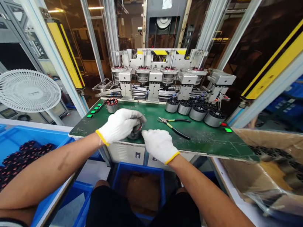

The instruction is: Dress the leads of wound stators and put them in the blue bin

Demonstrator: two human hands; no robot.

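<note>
My left hand [122,124], in a white glove with a yellow cuff, curls its fingers over a dark motor stator [135,133] near the front edge of the green worktop [192,143]. Some red winding shows inside the stator; the hand hides much of it. Close on its right side is my right hand [160,144], gloved alike, with fingers pinched together; what they grip is too small to tell. Behind the right hand lie diagonal pliers [174,126] with yellow-and-black handles, their jaws pointing left. Another stator [111,105] with red windings stands behind the left hand.
Several grey metal stator cores [198,111] line the worktop's back right, before a machine with metal fixtures [155,82]. Yellow light curtains [66,54] flank it. A blue bin [64,139] of black-and-red parts is left, a cardboard box [237,139] right, a white fan [27,89] far left.
</note>
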